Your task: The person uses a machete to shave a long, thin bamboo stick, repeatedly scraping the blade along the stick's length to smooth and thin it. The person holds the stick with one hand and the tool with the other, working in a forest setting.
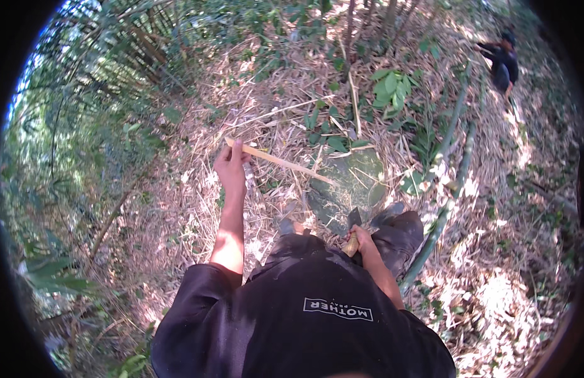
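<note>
My left hand (232, 169) is raised out ahead on the left, its fingers closed on one end of a thin, pale bamboo strip (279, 161). The strip slants down to the right, and its free end lies over a flat grey-green slab or sheet (375, 169) with pale shavings scattered on it. Close to my body, my right hand (366, 240) is wrapped round the wooden handle of a knife (354, 218). The dark blade points away from me, toward the slab's near edge, apart from the strip. What the slab is made of, I cannot tell.
Long green bamboo poles (434, 230) lie on the right, beside my bent leg. A leafy green plant (393, 89) grows beyond the slab. Another person (505, 63) in dark clothes sits far off at the upper right. Dry leaf litter (487, 264) covers the ground.
</note>
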`<action>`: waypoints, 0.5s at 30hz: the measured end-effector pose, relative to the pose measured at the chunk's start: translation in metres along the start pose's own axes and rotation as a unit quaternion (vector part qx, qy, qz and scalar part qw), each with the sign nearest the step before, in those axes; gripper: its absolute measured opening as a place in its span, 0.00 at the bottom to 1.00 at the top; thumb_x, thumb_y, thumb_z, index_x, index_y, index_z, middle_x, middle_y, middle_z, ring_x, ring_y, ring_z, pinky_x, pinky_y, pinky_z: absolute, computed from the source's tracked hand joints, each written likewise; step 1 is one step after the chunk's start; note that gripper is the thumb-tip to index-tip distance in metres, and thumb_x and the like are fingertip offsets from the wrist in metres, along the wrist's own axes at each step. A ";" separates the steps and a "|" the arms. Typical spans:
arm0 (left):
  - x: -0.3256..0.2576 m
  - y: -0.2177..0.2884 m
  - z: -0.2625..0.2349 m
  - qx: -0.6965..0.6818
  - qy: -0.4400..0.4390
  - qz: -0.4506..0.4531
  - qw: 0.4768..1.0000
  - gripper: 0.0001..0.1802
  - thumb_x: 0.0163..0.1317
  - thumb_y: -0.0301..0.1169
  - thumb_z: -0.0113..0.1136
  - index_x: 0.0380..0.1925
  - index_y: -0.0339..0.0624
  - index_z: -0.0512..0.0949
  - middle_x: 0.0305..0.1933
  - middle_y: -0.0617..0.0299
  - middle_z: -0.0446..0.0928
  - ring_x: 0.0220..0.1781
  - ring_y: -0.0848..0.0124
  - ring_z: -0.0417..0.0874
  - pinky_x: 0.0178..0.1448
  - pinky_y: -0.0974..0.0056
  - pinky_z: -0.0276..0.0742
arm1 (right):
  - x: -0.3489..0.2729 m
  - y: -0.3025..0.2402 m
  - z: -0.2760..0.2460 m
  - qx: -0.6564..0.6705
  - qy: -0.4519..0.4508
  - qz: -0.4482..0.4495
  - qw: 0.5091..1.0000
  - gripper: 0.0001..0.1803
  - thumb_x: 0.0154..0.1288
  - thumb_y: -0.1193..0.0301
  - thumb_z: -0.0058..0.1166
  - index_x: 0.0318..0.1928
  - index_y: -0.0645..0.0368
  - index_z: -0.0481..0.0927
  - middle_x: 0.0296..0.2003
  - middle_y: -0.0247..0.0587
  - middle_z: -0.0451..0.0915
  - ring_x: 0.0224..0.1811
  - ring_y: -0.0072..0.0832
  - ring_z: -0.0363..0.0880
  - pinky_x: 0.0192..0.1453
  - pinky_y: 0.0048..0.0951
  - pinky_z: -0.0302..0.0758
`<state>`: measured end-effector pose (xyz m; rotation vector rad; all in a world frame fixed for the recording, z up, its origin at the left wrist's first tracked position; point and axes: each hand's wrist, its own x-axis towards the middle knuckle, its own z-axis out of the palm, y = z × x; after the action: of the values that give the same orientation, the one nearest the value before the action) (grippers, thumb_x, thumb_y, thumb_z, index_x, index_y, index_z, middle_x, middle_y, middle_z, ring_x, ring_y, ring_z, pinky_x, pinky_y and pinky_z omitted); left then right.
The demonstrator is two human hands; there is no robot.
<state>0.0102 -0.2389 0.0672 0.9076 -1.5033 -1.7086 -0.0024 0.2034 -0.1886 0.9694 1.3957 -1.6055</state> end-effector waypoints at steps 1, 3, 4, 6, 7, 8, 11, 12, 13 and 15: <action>0.004 0.017 -0.008 -0.020 0.010 0.012 1.000 0.17 0.71 0.39 0.61 0.36 0.33 0.84 0.31 0.60 0.81 0.28 0.79 0.77 0.31 0.74 0.74 | 0.003 -0.003 -0.002 -0.007 -0.019 0.003 1.000 0.04 0.55 0.77 0.51 0.27 0.65 0.73 0.21 0.47 0.74 0.19 0.40 0.76 0.25 0.42 0.78; 0.016 0.049 -0.030 -0.038 0.031 0.031 0.998 0.17 0.70 0.40 0.61 0.39 0.35 0.84 0.32 0.60 0.81 0.29 0.78 0.77 0.33 0.71 0.74 | -0.004 -0.013 0.007 -0.048 -0.056 0.018 0.997 0.04 0.53 0.75 0.49 0.29 0.63 0.72 0.23 0.45 0.74 0.22 0.38 0.75 0.29 0.40 0.79; 0.027 0.065 -0.035 -0.040 0.032 0.037 0.998 0.17 0.70 0.41 0.61 0.43 0.35 0.83 0.33 0.60 0.81 0.30 0.77 0.77 0.35 0.68 0.75 | -0.001 -0.015 0.006 -0.054 -0.055 0.010 0.997 0.04 0.53 0.74 0.49 0.29 0.63 0.72 0.23 0.45 0.74 0.23 0.38 0.75 0.29 0.40 0.78; 0.041 0.120 -0.034 -0.120 0.006 0.095 0.988 0.23 0.72 0.47 0.57 0.50 0.37 0.81 0.33 0.59 0.81 0.33 0.75 0.78 0.45 0.63 0.79 | 0.015 -0.011 -0.008 -0.055 -0.052 -0.004 0.997 0.04 0.53 0.74 0.49 0.29 0.62 0.72 0.23 0.46 0.74 0.23 0.39 0.75 0.30 0.40 0.78; 0.036 0.118 -0.040 -0.065 0.028 0.122 0.990 0.24 0.72 0.48 0.55 0.52 0.37 0.80 0.33 0.59 0.81 0.33 0.75 0.78 0.49 0.62 0.79 | 0.012 -0.011 -0.007 -0.058 -0.015 -0.018 0.998 0.06 0.53 0.73 0.49 0.30 0.63 0.71 0.23 0.47 0.74 0.23 0.40 0.75 0.31 0.42 0.78; 0.032 0.110 -0.042 -0.009 0.046 0.147 0.988 0.26 0.73 0.50 0.54 0.53 0.38 0.79 0.34 0.59 0.81 0.34 0.74 0.78 0.53 0.60 0.79 | 0.010 -0.007 -0.005 -0.062 -0.022 -0.015 0.998 0.06 0.53 0.73 0.49 0.30 0.63 0.71 0.23 0.47 0.74 0.24 0.41 0.75 0.31 0.42 0.78; 0.025 -0.030 -0.081 0.036 -0.032 -0.079 0.996 0.32 0.72 0.56 0.48 0.56 0.38 0.78 0.27 0.63 0.77 0.28 0.73 0.77 0.56 0.60 0.82 | 0.008 -0.018 0.012 -0.106 -0.041 -0.010 0.993 0.07 0.54 0.72 0.49 0.30 0.63 0.71 0.23 0.47 0.74 0.25 0.41 0.75 0.33 0.43 0.78; 0.017 -0.035 -0.074 0.053 -0.034 -0.091 0.994 0.30 0.73 0.56 0.48 0.50 0.38 0.78 0.23 0.64 0.74 0.25 0.73 0.76 0.49 0.61 0.83 | 0.005 -0.018 0.011 -0.090 -0.048 -0.008 0.995 0.07 0.54 0.71 0.49 0.30 0.63 0.71 0.23 0.47 0.74 0.25 0.41 0.75 0.33 0.43 0.78; 0.008 -0.036 -0.069 0.070 -0.033 -0.101 0.992 0.28 0.73 0.56 0.47 0.45 0.39 0.78 0.20 0.66 0.71 0.22 0.73 0.74 0.43 0.63 0.83 | 0.004 -0.016 0.009 -0.073 -0.058 -0.008 0.996 0.07 0.54 0.71 0.49 0.29 0.63 0.72 0.23 0.47 0.74 0.24 0.41 0.75 0.33 0.43 0.78; 0.015 -0.002 -0.068 0.082 -0.035 -0.085 0.992 0.27 0.74 0.54 0.45 0.38 0.40 0.77 0.17 0.68 0.69 0.19 0.73 0.73 0.34 0.63 0.82 | 0.003 -0.017 0.006 -0.072 -0.078 0.000 0.994 0.08 0.54 0.69 0.49 0.27 0.62 0.72 0.22 0.46 0.74 0.23 0.40 0.74 0.33 0.41 0.78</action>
<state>0.0597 -0.2863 0.0578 1.0973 -1.6738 -1.7725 -0.0199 0.1984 -0.1840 0.7432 1.3817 -1.5226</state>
